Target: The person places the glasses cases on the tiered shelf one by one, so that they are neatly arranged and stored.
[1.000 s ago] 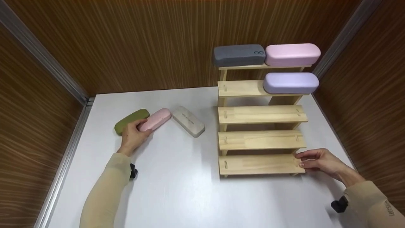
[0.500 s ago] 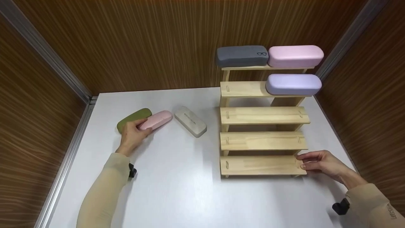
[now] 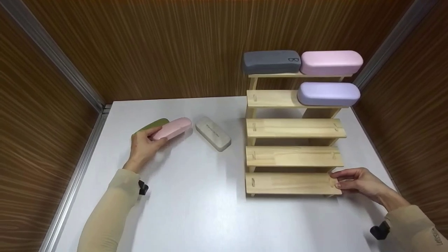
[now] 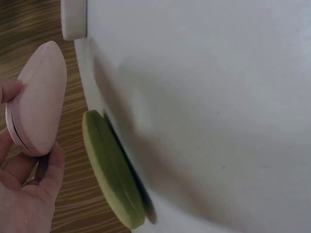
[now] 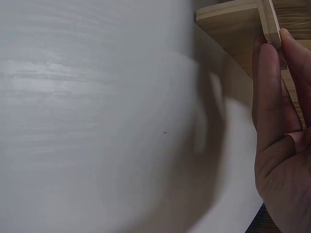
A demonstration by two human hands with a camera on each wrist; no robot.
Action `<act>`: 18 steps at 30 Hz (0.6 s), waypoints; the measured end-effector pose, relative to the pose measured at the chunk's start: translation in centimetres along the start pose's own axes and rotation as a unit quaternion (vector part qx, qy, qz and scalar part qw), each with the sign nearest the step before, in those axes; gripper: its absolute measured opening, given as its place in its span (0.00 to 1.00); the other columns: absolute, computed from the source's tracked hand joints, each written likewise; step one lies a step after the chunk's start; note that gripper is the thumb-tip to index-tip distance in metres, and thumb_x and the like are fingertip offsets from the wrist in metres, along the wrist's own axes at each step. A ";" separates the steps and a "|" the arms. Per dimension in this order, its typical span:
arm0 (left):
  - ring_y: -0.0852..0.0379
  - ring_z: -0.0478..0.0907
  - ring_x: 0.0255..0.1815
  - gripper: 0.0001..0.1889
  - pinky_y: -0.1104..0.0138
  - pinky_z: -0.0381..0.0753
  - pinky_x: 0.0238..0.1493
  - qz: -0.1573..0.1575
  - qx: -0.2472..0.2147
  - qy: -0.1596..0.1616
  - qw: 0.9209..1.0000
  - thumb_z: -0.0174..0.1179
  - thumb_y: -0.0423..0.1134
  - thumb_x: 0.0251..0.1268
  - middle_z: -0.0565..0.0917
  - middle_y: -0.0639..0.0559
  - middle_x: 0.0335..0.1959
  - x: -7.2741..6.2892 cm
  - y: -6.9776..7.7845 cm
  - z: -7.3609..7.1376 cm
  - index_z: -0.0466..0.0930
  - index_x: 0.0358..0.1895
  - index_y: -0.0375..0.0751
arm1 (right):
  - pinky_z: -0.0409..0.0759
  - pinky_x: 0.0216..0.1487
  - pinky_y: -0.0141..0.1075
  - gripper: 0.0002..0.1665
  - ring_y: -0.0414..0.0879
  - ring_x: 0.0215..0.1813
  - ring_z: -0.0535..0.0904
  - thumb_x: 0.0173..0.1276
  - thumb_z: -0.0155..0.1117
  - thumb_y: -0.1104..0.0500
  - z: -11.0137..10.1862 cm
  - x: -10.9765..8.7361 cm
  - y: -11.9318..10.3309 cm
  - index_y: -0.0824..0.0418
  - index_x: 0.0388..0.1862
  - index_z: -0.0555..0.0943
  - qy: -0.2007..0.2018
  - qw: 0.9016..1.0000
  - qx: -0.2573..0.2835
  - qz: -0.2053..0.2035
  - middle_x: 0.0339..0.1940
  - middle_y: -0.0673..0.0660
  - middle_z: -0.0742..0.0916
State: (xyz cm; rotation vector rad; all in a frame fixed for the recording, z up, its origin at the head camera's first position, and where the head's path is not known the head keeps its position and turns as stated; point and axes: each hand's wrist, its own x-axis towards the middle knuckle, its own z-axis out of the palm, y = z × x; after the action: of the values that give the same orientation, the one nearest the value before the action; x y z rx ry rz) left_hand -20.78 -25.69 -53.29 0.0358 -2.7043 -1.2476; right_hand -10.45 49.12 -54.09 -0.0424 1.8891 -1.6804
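My left hand (image 3: 143,147) grips a light pink glasses case (image 3: 174,128) by its near end, thumb on one side and fingers on the other. The left wrist view shows this pink case (image 4: 43,99) raised off the white table. Just behind the hand lies a green glasses case (image 3: 154,124), partly covered in the head view. A pale grey glasses case (image 3: 213,133) with small lettering rests to the right of the pink one. At the right, my right hand (image 3: 367,183) pinches the right end of the lowest step of a wooden tiered shelf (image 3: 290,182).
On the shelf's top step sit a dark grey glasses case (image 3: 272,62) and a larger pink one (image 3: 331,63). A lilac glasses case (image 3: 329,93) occupies the right of the second step. Wood-grain panels (image 3: 175,49) enclose the white table (image 3: 196,217).
My left hand has lifted the light pink case off the table, now hiding more of the green one. My right hand keeps its hold on the shelf. The head view has shifted slightly.
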 end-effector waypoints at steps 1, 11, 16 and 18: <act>0.40 0.88 0.66 0.28 0.52 0.85 0.68 0.004 0.001 0.001 1.000 0.75 0.38 0.67 0.90 0.34 0.67 -0.1 0.2 -0.2 0.88 0.69 0.34 | 0.92 0.47 0.28 0.25 0.33 0.48 0.93 0.78 0.65 0.75 0.0 0.0 0.0 0.50 0.59 0.95 0.000 1.000 -0.002 0.001 0.53 0.38 0.96; 0.41 0.89 0.63 0.26 0.73 0.86 0.60 0.039 -0.017 0.005 0.999 0.78 0.38 0.67 0.92 0.35 0.65 -0.4 3.3 -1.8 0.90 0.68 0.41 | 0.92 0.49 0.29 0.22 0.33 0.48 0.92 0.79 0.68 0.71 0.0 -0.3 -0.3 0.48 0.59 0.95 0.014 0.999 -0.035 0.029 0.50 0.37 0.94; 0.40 0.89 0.67 0.24 0.84 0.79 0.61 0.062 -0.032 -0.006 0.998 0.78 0.36 0.67 0.92 0.37 0.66 -0.4 5.3 -2.3 0.91 0.66 0.40 | 0.92 0.49 0.29 0.23 0.33 0.48 0.92 0.79 0.67 0.72 -0.1 0.0 0.0 0.48 0.58 0.95 0.008 0.999 -0.027 0.022 0.50 0.38 0.94; 0.40 0.88 0.68 0.24 0.87 0.73 0.60 0.073 -0.037 -0.009 0.997 0.79 0.37 0.66 0.92 0.39 0.66 -0.4 6.1 -2.5 0.91 0.66 0.40 | 0.92 0.49 0.29 0.23 0.33 0.48 0.92 0.80 0.66 0.72 -0.1 0.0 0.1 0.48 0.58 0.95 0.003 1.000 -0.025 0.018 0.50 0.38 0.94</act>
State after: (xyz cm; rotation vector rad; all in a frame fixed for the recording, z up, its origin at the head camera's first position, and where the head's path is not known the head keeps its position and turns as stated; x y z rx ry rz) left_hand -19.71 -23.54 -47.10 -0.1794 -2.6201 -1.3079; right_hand -10.52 49.25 -54.18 -0.0221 1.9246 -1.6116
